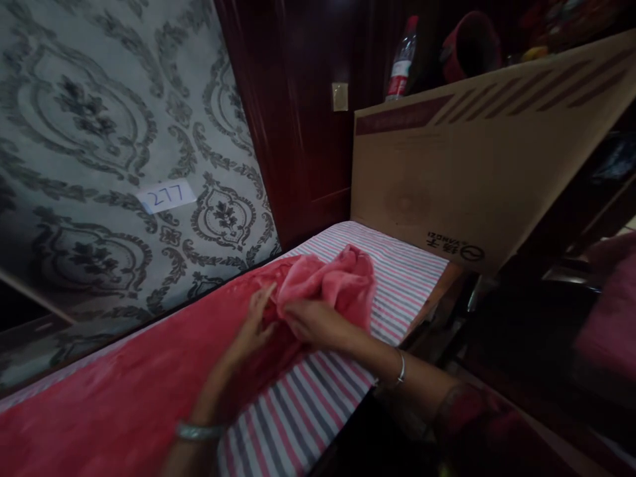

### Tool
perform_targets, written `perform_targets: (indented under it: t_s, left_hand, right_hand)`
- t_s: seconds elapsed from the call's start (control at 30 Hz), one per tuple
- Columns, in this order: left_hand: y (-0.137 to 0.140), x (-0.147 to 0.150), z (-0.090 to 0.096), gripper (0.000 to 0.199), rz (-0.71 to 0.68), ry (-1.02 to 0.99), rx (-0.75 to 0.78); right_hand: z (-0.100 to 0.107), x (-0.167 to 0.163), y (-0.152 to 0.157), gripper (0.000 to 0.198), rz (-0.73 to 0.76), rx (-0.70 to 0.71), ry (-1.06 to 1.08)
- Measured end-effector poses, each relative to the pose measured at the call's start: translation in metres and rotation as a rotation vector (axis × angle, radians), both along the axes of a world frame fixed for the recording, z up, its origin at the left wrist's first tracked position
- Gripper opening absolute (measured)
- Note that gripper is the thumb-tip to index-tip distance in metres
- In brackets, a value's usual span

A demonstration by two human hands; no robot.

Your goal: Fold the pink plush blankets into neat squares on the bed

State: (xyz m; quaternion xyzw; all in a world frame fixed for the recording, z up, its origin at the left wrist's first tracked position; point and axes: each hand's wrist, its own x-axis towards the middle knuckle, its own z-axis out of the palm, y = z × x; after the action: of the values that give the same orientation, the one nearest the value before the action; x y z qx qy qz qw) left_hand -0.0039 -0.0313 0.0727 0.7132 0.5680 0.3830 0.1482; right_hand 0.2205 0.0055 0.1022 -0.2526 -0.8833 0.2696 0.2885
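Observation:
A red plush blanket (144, 371) stretches along the bed, its far end bunched up into lighter pink folds. My right hand (311, 322) is closed on the bunched end, with the fingertips partly hidden in the cloth. Just to the left, my left hand (257, 319) rests against the blanket with its fingers apart. Beneath the blanket lies a striped sheet (293, 417) in white, pink and grey, showing along the near side and at the far end.
A large cardboard box (427, 179) stands at the bed's far end, with a plastic bottle (401, 63) and a red round container (470, 46) behind its top edge. Patterned wallpaper (99, 132) and a dark red wood panel (298, 119) border the far side. Pink cloth (609, 318) is at right.

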Motion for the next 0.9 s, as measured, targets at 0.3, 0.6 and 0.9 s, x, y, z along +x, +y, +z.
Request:
perform_targets:
  t_s: [0.3,0.6,0.9]
  left_hand:
    - [0.028,0.023,-0.080,0.036,0.009,0.190,0.196]
    - [0.029,0.021,-0.090,0.040,-0.003,0.122,0.297]
    - [0.022,0.019,-0.089,0.049,-0.035,0.151,0.282]
  right_hand:
    - [-0.025,0.105,0.059,0.025,-0.286,-0.216,0.198]
    - [-0.047,0.131,0.162,0.044,-0.781,-0.215,0.168]
    - [-0.051,0.107,0.213,0.044,-0.826,-0.123,-0.117]
